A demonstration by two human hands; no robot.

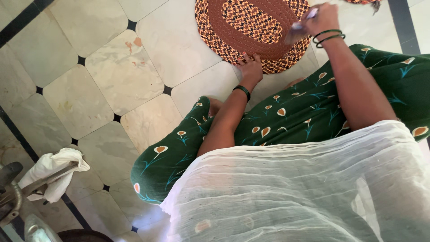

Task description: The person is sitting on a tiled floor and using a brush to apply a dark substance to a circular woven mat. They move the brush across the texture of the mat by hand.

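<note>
Mat, a braided oval in brown and orange, lies on the tiled floor just ahead of the knees; the left hand presses its near edge with fingers spread flat. Above the mat's right edge the right hand pinches a small blurred tool, and a slip there could probably snag the braid or nick the holding hand, or let the mat skid on smooth tile
</note>
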